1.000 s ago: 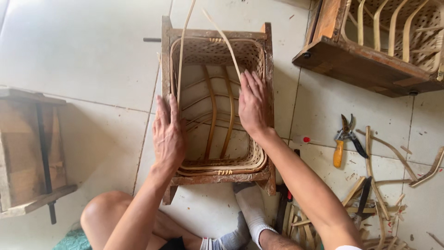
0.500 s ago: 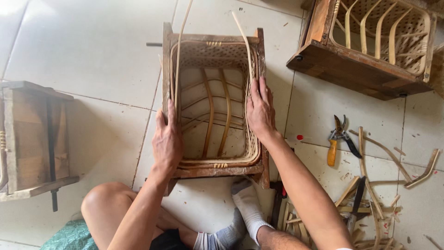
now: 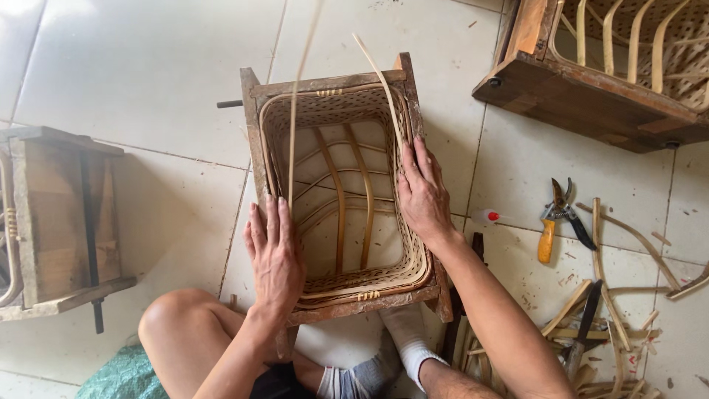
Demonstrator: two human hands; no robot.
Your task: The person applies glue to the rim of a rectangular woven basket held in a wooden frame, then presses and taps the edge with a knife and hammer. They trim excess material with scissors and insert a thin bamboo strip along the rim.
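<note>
Seen from the head camera, a rectangular wooden frame holding a half-woven pale rattan basket [image 3: 343, 199] sits in the middle of the frame on a floor of large white tiles [image 3: 148, 66]. The left hand [image 3: 275, 255] lies flat, fingers together, pressed on the frame's left edge at lower centre. The right hand [image 3: 422, 193] lies flat on the right edge, fingers stretched toward the top; neither hand is closed around anything. Two loose rattan strips [image 3: 299, 96] rise from the rim toward the upper edge of the picture. Bare tile lies open above and to the left of the frame. A second wooden frame [image 3: 52, 214] stands at the left edge, a third with upright ribs [image 3: 605, 81] fills the upper right corner. Yellow-handled pruning shears [image 3: 557, 218] lie on the tiles at right, above scattered rattan offcuts [image 3: 613, 325] in the lower right
</note>
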